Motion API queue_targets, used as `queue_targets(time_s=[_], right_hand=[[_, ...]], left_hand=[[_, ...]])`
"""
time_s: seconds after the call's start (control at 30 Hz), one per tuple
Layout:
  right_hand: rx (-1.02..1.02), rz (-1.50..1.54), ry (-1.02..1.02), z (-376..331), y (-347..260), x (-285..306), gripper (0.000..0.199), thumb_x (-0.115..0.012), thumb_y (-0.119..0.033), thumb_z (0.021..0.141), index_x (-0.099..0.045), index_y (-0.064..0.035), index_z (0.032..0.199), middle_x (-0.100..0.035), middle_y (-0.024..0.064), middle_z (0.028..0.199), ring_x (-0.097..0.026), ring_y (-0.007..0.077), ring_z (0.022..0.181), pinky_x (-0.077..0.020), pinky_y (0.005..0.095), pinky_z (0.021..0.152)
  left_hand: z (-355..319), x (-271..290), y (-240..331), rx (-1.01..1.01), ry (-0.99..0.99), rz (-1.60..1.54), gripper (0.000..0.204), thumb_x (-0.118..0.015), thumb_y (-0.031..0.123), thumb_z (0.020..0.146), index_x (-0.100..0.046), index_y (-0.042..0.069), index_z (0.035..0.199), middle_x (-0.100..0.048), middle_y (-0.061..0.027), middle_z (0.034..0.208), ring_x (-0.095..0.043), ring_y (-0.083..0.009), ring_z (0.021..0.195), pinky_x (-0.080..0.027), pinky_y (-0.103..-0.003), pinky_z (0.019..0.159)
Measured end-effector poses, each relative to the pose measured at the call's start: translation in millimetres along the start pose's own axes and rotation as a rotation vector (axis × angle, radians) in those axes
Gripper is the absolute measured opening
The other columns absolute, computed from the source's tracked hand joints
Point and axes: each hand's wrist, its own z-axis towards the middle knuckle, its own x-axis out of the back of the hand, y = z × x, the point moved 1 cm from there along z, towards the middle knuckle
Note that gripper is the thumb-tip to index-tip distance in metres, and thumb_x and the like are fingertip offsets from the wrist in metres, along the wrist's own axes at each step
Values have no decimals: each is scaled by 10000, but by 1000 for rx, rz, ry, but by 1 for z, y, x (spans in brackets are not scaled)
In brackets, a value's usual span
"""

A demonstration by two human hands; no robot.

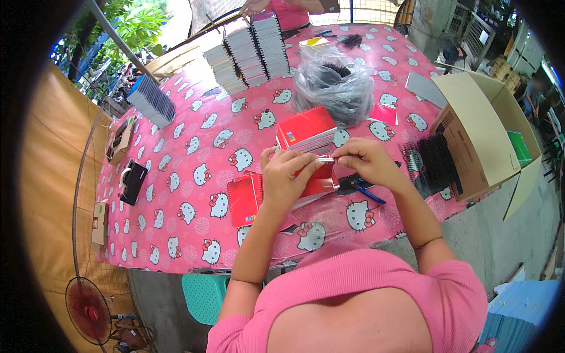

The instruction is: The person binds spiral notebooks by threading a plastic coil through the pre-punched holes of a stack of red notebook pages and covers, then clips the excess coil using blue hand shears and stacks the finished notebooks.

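Note:
Both my hands meet over a red-covered notebook [321, 180] near the table's front edge. My left hand [286, 176] is closed on its upper edge, thumb across the top. At the other end of that pale edge, my right hand [366, 160] pinches its fingertips together. Whatever lies between them is too small to make out. Just beyond stands a stack of red notebooks [306, 130]. A spiral-bound red notebook [244, 200] lies left of my left hand. Below my right hand rests a pair of blue-handled pliers [369, 194].
Black binding coils [434, 162] lie beside an open cardboard box [479, 138] at right. A plastic bag of coils [334, 88] sits farther back. Tall notebook stacks [247, 53] stand at the far side, near another person [288, 13]. A black tape dispenser [134, 182] is at left.

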Motion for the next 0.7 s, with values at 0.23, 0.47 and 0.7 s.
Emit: queue_targets(time_s=[0.23, 0.47, 0.7], right_hand=[[49, -194, 7, 2, 2, -13, 227, -659, -214, 845, -585, -53, 986, -591, 98, 819, -606, 283, 753, -479, 383, 661], [151, -379, 23, 6, -12, -19, 227, -634, -265, 859, -578, -58, 932, -575, 133, 948, -599, 351, 852, -485, 444, 660], [145, -385, 49, 7, -21, -23, 206, -630, -247, 861, -576, -49, 886, -570, 139, 884, -606, 358, 789, -486, 446, 631]], left_hand=[[-10, -8, 13, 86, 144, 292, 188, -761, 265, 746, -752, 174, 910, -661, 9, 854, -567, -185, 921, -306, -409, 917], [-16, -7, 9, 168, 86, 151, 209, -770, 196, 726, -749, 166, 932, -685, -15, 866, -570, -205, 870, -404, -365, 809], [-19, -8, 3, 185, 69, 123, 231, -762, 250, 720, -703, 146, 917, -674, 13, 870, -581, -197, 891, -345, -427, 833]])
